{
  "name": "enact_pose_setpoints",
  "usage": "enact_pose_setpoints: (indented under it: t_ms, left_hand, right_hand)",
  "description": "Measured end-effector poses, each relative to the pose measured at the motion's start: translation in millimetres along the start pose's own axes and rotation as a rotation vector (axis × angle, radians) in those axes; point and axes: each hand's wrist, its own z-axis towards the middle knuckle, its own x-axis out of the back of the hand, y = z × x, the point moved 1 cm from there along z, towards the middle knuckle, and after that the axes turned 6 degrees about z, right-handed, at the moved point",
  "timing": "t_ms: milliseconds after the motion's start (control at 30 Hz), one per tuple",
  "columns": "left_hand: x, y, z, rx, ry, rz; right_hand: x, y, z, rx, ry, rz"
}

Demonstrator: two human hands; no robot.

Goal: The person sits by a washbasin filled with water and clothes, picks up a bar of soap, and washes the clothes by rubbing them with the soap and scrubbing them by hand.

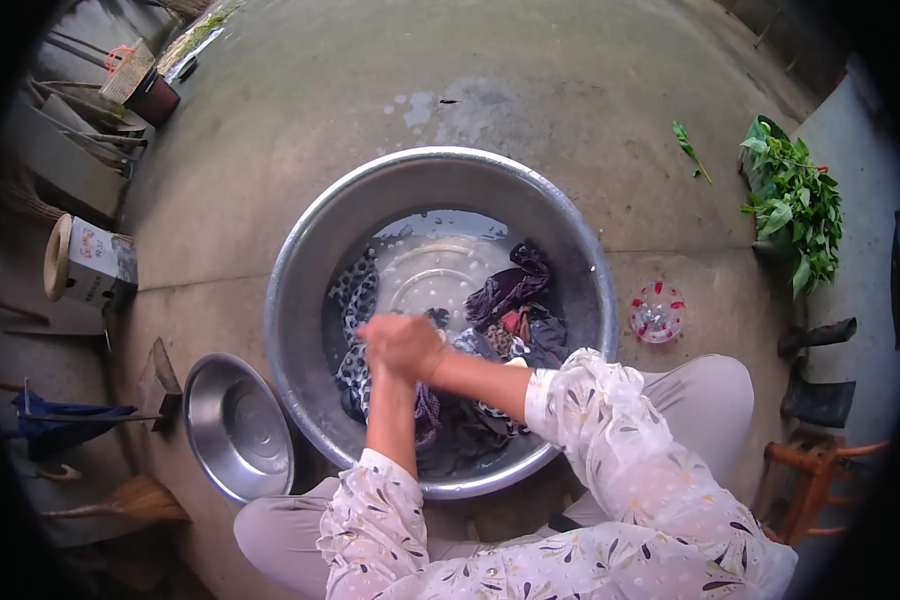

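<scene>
My left hand (378, 338) and my right hand (417, 348) are pressed together over a large metal basin (295, 290), fingers closed. What lies between them, if anything, is hidden. Beneath them, wet clothes sit in shallow water. A black-and-white spotted cloth (355, 300) lies along the left side, close to my left hand. Dark purple cloth (510, 290) is bunched at the right, with a leopard-print piece (498, 340) below it. More dark clothing (460, 435) lies near the basin's front, partly covered by my forearms.
A smaller metal basin (240, 425) leans beside the large one. To the right stand a clear plastic bowl with red marks (657, 312), a heap of leafy greens (795, 205) and a wooden chair (815, 480). A broom (140, 500) and a box (95, 260) are at the left.
</scene>
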Motion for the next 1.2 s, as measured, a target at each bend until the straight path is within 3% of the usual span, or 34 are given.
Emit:
enact_pose_setpoints:
  t_ms: [33,133,200,267,333,433,533,567,667,733,767,867,933,1033,1100,1167,1200]
  left_hand:
    - [-16,2,-11,0.009,0.05,0.104]
    - [-28,-8,-20,0.026,0.099,0.329]
    - [-21,-3,-13,0.021,0.111,0.256]
    - [34,2,20,-0.098,-0.528,0.099]
    - [63,-14,48,-0.017,-0.884,-0.462]
    - [44,-55,82,0.431,-0.796,-1.904]
    - [-38,-12,-23,0.135,0.073,0.326]
    - [-47,-9,-33,0.128,0.099,0.316]
    - [15,-20,13,-0.05,-0.451,-0.243]
    - [21,-39,38,-0.072,-0.855,-0.768]
    - [23,-41,39,-0.031,-0.733,-0.568]
    - [8,-28,16,0.074,-0.35,0.025]
    - [-13,-12,-7,0.138,-0.083,0.418]
    - [-55,13,-41,0.313,-0.182,0.33]
    - [-52,27,-38,0.383,-0.255,0.343]
    - [-31,34,-17,0.162,-0.228,0.414]
    - [-22,38,-7,0.051,-0.214,0.449]
  right_hand:
    - [2,23,8,0.009,0.055,0.002]
    - [8,70,10,-0.304,-0.034,-0.113]
    - [1,47,3,-0.218,-0.01,-0.066]
    - [0,1,-1,-0.055,0.07,0.108]
    - [-8,-34,-7,0.138,-0.014,-0.007]
    - [-1,3,6,-0.01,-0.031,-0.02]
    - [2,62,6,-0.262,-0.057,-0.056]
    - [5,67,6,-0.368,-0.07,-0.053]
    - [-3,19,-1,-0.114,0.057,0.096]
    - [-4,-27,-7,0.063,-0.049,0.067]
    - [-3,-35,-9,0.131,-0.035,-0.032]
    - [-6,16,6,0.036,0.142,0.032]
    - [-2,79,10,-0.173,0.044,-0.163]
    - [21,88,17,-0.403,-0.03,-0.093]
    - [14,116,19,-0.567,-0.112,0.36]
    - [26,120,16,-0.78,-0.277,0.943]
    - [36,121,14,-0.767,-0.496,0.79]
